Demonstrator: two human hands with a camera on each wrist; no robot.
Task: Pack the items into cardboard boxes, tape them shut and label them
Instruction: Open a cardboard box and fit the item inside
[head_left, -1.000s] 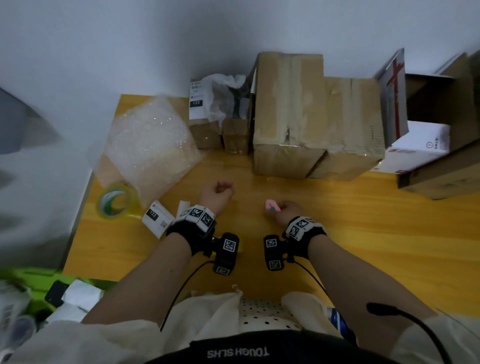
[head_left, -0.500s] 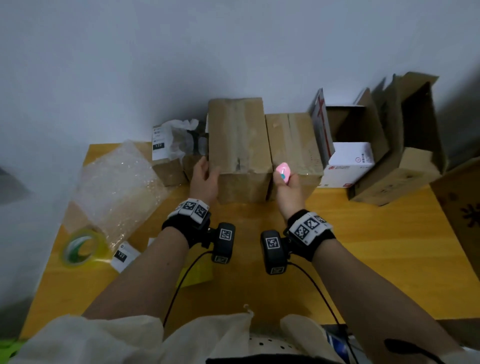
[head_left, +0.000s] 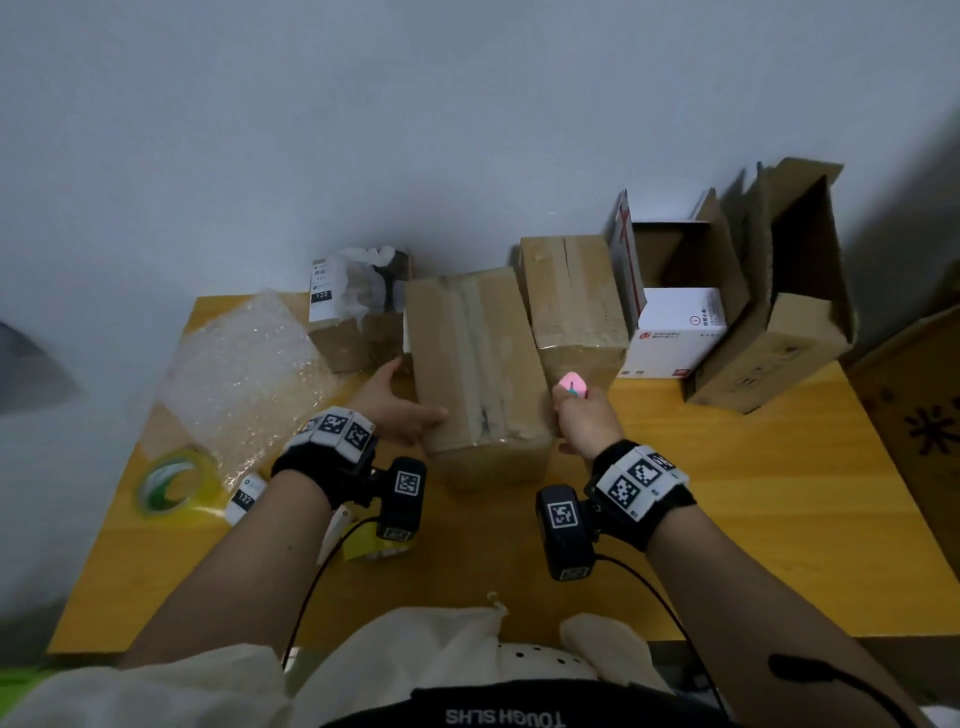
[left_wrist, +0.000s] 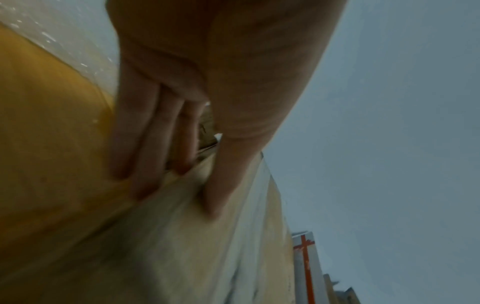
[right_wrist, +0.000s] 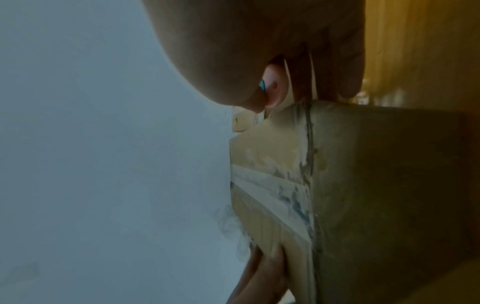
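Right in the middle of the yellow desk (head_left: 779, 493) sits a taped-up cardboard box (head_left: 478, 364), long side running near to far, with clear tape down its top seam and kinda scuffed at the near end. Left hand (head_left: 395, 405) is flat against the box's left side, grip loose with straight fingers (left_wrist: 145, 144) laid along the cardboard and the thumb up near the top edge, so it's pressing, not really curling round anything. Right hand (head_left: 582, 421) is at the box's right near corner, grip closed around a small pink thing (head_left: 571, 387) with a bit of teal on it, can't tell what it is; the wrist view shows the fingers tucked over it right at the box edge. Just behind and to the right there's a second taped box (head_left: 571, 301), touching or nearly touching the first one. Further right is a white carton (head_left: 675, 332) with red print, sitting at the mouth of an open white box with a red-striped flap, then an open brown box (head_left: 779, 322) lying on its side. Far left of the main box is a small box (head_left: 353, 312) with a 122 label and crumpled plastic stuffed in the top. Bubble wrap (head_left: 244, 374) is spread on the left side of the desk, with a green tape roll (head_left: 174, 483) nearer the edge and a loose 122 label (head_left: 244, 499) just beside it.
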